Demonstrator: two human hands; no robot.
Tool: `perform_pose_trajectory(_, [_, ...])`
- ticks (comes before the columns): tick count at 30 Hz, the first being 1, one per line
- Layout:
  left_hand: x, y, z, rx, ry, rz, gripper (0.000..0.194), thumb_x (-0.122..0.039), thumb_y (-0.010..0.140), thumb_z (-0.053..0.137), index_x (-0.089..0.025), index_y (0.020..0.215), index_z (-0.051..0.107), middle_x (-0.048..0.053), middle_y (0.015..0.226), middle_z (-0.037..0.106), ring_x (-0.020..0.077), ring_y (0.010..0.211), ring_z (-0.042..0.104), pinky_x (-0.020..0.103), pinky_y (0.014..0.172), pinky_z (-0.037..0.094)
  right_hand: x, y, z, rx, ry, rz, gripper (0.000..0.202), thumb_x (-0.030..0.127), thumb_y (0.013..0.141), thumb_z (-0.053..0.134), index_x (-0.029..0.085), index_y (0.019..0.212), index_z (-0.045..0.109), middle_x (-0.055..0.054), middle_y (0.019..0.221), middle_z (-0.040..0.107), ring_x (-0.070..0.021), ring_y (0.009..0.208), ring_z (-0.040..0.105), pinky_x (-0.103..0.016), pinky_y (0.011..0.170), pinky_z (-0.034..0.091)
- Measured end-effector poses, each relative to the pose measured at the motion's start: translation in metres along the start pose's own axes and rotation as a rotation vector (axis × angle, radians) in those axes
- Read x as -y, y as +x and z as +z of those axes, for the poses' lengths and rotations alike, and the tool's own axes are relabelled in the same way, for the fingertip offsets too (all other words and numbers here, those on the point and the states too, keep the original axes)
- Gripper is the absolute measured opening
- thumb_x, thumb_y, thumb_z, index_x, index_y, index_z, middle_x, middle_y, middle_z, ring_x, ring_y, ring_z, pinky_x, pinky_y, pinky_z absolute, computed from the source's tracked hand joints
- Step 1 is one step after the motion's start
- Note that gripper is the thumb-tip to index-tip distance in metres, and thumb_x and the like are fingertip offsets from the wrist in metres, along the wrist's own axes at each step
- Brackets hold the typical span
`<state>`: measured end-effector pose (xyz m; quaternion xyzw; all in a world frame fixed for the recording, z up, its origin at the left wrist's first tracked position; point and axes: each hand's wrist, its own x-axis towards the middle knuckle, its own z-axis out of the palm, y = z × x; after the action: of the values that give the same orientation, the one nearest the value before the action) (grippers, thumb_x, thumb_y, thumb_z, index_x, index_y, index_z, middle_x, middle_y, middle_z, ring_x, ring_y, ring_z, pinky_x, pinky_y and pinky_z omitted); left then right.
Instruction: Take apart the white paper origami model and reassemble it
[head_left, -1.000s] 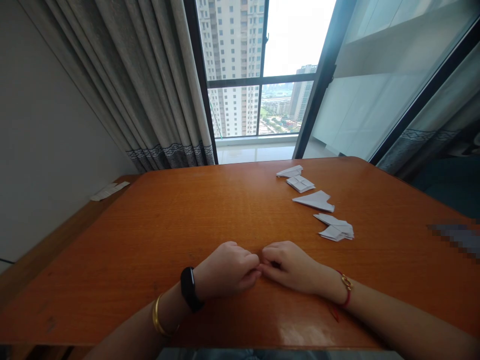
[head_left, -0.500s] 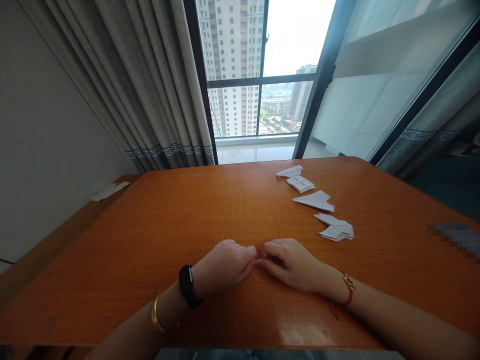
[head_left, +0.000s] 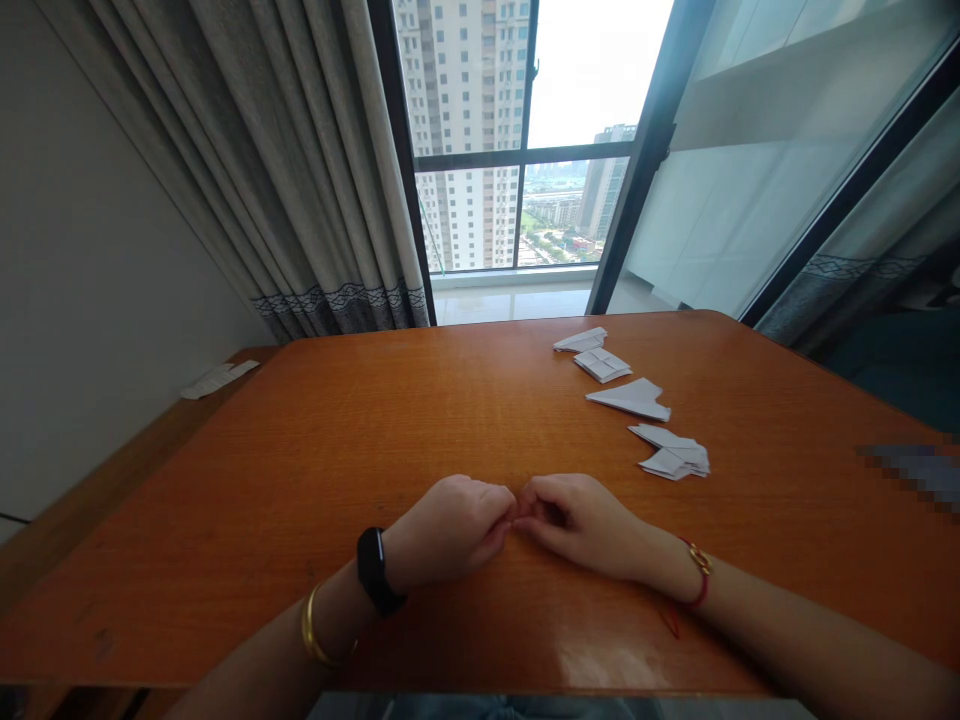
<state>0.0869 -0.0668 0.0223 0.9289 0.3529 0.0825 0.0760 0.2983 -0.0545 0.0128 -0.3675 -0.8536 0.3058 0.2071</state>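
Note:
My left hand rests low over the near part of the wooden table, its fingers curled into a loose fist. Facing it, my right hand has thumb and fingers bent together around a small hollow, where no object shows. The fingertips of both hands meet or nearly meet. Beyond the right hand lie white folded papers in a slanting row: a two-pronged folded piece is nearest, then a paper plane, a folded square and a narrow paper plane farthest off.
At the left, a strip of white paper lies on a lower wooden ledge beside the wall. A blurred grey patch sits at the table's right side. Past the far edge stand a grey curtain and a glass door frame.
The fingers of both hands have shifted slightly and the fingertips are a little closer together. The folded papers stay in place.

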Motion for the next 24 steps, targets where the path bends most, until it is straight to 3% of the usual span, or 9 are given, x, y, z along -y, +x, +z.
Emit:
perform_pose_trajectory(7, [0.003, -0.001, -0.002, 0.022, -0.019, -0.028, 0.014, -0.017, 0.09, 0.044, -0.019, 0.093, 0.056, 0.002, 0.083, 0.068, 0.0191, 0.075, 0.064, 0.028, 0.069, 0.044, -0.005, 0.001, 0.001, 0.003, -0.08, -0.028, 0.009, 0.027, 0.086, 0.057, 0.02, 0.084, 0.063, 0.001, 0.07, 0.064, -0.0112, 0.06, 0.055, -0.023, 0.058, 0.037])
perform_pose_trajectory(9, [0.003, -0.001, -0.005, 0.015, -0.029, -0.037, 0.016, -0.015, 0.089, 0.043, -0.02, 0.097, 0.057, 0.003, 0.085, 0.068, 0.0193, 0.077, 0.064, 0.028, 0.071, 0.044, -0.009, 0.003, -0.01, -0.02, -0.145, -0.046, 0.012, 0.029, 0.087, 0.057, 0.02, 0.084, 0.064, 0.0, 0.071, 0.065, -0.0128, 0.063, 0.056, -0.025, 0.062, 0.039])
perform_pose_trajectory(12, [0.002, 0.0, -0.008, 0.01, -0.017, -0.065, 0.013, -0.02, 0.091, 0.043, -0.019, 0.089, 0.056, 0.003, 0.081, 0.067, 0.019, 0.073, 0.062, 0.028, 0.068, 0.043, -0.028, 0.005, -0.046, -0.156, -0.295, -0.017, 0.019, 0.035, 0.088, 0.055, 0.02, 0.083, 0.065, -0.004, 0.077, 0.067, -0.0176, 0.072, 0.059, -0.03, 0.07, 0.042])
perform_pose_trajectory(15, [0.002, 0.001, -0.009, 0.016, 0.01, -0.055, 0.016, -0.025, 0.093, 0.042, -0.019, 0.083, 0.055, 0.003, 0.079, 0.066, 0.0186, 0.072, 0.061, 0.029, 0.066, 0.042, -0.065, 0.003, -0.089, -0.447, -0.409, 0.13, 0.028, 0.044, 0.088, 0.053, 0.021, 0.094, 0.066, -0.009, 0.099, 0.067, -0.025, 0.094, 0.06, -0.035, 0.081, 0.044])
perform_pose_trajectory(17, [0.002, 0.001, -0.007, 0.023, 0.031, -0.031, 0.019, -0.027, 0.094, 0.042, -0.019, 0.081, 0.054, 0.002, 0.077, 0.065, 0.0179, 0.07, 0.061, 0.029, 0.065, 0.041, -0.093, 0.0, -0.109, -0.51, -0.502, 0.245, 0.045, 0.053, 0.081, 0.059, 0.021, 0.111, 0.063, -0.012, 0.118, 0.062, -0.0306, 0.108, 0.056, -0.039, 0.087, 0.044])
perform_pose_trajectory(20, [0.004, 0.001, -0.005, 0.019, 0.053, -0.005, 0.024, -0.03, 0.095, 0.041, -0.019, 0.076, 0.052, 0.002, 0.074, 0.064, 0.0169, 0.068, 0.06, 0.028, 0.064, 0.04, -0.127, -0.005, -0.123, -0.424, -0.567, 0.425, 0.064, 0.062, 0.072, 0.063, 0.022, 0.121, 0.059, -0.011, 0.124, 0.06, -0.0338, 0.108, 0.056, -0.042, 0.084, 0.045])
perform_pose_trajectory(24, [0.006, 0.001, -0.006, 0.017, 0.082, -0.006, 0.027, -0.031, 0.096, 0.039, -0.019, 0.074, 0.05, 0.002, 0.073, 0.064, 0.0165, 0.067, 0.059, 0.029, 0.063, 0.038, -0.145, -0.009, -0.125, -0.381, -0.557, 0.584, 0.065, 0.068, 0.075, 0.054, 0.023, 0.121, 0.06, -0.012, 0.123, 0.062, -0.0354, 0.106, 0.057, -0.047, 0.082, 0.045])
